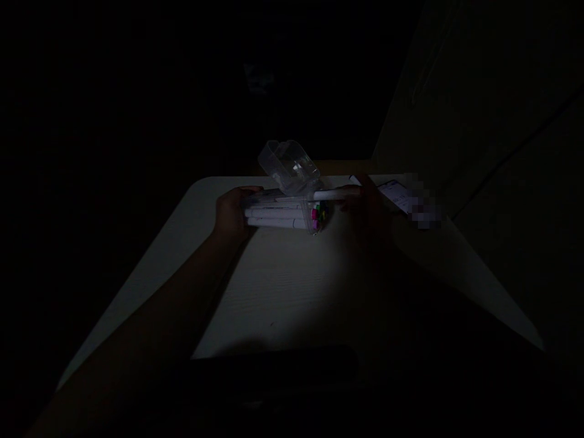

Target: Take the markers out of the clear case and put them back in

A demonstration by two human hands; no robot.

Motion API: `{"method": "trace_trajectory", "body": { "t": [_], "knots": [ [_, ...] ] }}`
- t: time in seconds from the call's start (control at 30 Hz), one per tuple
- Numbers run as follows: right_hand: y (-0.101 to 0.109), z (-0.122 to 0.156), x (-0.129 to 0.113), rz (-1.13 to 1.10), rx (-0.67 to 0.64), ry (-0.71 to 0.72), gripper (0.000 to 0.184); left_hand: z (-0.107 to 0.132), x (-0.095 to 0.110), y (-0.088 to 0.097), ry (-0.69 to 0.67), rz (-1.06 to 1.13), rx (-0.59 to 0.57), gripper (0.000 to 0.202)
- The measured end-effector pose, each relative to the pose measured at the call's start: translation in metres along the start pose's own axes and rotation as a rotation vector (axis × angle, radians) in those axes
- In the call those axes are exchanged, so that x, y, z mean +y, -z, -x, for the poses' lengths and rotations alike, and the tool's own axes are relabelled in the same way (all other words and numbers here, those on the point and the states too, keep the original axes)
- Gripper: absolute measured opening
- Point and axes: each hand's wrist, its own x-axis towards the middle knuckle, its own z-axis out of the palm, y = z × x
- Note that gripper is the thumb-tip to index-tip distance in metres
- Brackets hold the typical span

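A clear plastic case (308, 214) full of white markers (276, 213) lies on its side, its mouth facing right. Pink, green and yellow marker ends show at the mouth. The case's clear lid (289, 165) is swung up behind it. My left hand (230, 213) is wrapped round the closed end of the case. At the mouth, my right hand (362, 201), in deep shadow, grips a white marker (331, 194) whose left end meets the upper edge of the opening. Another white piece (353, 180) shows just behind my right fingers; I cannot tell what it is.
A phone with a lit screen (396, 196) lies at the right rear of the pale table (274, 286), partly blurred out. A dark cable (515, 152) runs along the right side. The room around is nearly black.
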Motion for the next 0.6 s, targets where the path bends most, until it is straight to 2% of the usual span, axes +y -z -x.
{"method": "trace_trajectory", "body": {
  "t": [0.07, 0.17, 0.33, 0.47, 0.6],
  "knots": [
    [-0.003, 0.003, -0.004, 0.059, -0.086, 0.016, 0.055, 0.001, 0.001, -0.001, -0.003, -0.001, 0.000, 0.019],
    [-0.008, 0.004, -0.002, 0.142, -0.206, 0.119, 0.055, 0.000, 0.000, 0.000, -0.014, -0.015, -0.004, 0.020],
    [-0.018, 0.008, 0.004, 0.316, -0.358, 0.254, 0.067, -0.002, -0.002, 0.001, -0.042, -0.016, -0.028, 0.020],
    [-0.017, 0.006, 0.004, 0.442, -0.395, 0.230, 0.070, -0.001, -0.002, 0.000, -0.014, 0.016, -0.006, 0.020],
    [0.002, -0.003, 0.022, 0.679, -0.358, 0.107, 0.064, -0.003, -0.002, 0.001, -0.006, 0.031, -0.011, 0.020]
  ]
}}
